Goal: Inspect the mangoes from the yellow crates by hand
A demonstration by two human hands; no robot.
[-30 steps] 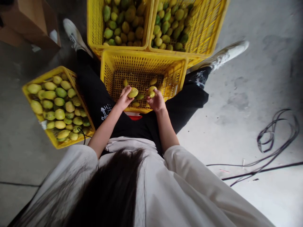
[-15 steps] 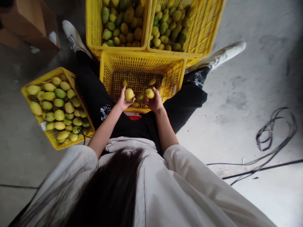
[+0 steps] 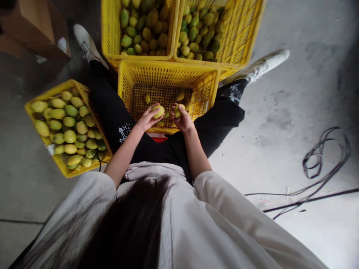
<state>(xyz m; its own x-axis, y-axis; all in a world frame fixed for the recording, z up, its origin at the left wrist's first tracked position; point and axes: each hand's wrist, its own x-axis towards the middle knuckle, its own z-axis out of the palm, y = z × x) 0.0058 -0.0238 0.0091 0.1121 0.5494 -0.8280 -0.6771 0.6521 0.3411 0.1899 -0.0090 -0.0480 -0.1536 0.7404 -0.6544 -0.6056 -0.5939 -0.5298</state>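
Left hand (image 3: pixel 146 118) grasps a yellow-green mango (image 3: pixel 157 111); right hand (image 3: pixel 183 119) grasps a second mango (image 3: pixel 177 111). Both fruits are held over the near edge of the nearly empty yellow crate (image 3: pixel 168 71) between the person's legs. Fuller crates stand beyond and left

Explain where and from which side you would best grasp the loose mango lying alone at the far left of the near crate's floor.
Grip the mango across its narrow middle, coming straight down from above. It lies free on the crate floor with bare mesh around it, and the tall walls likely block any sideways approach. The left hand is nearest but already holds a fruit.
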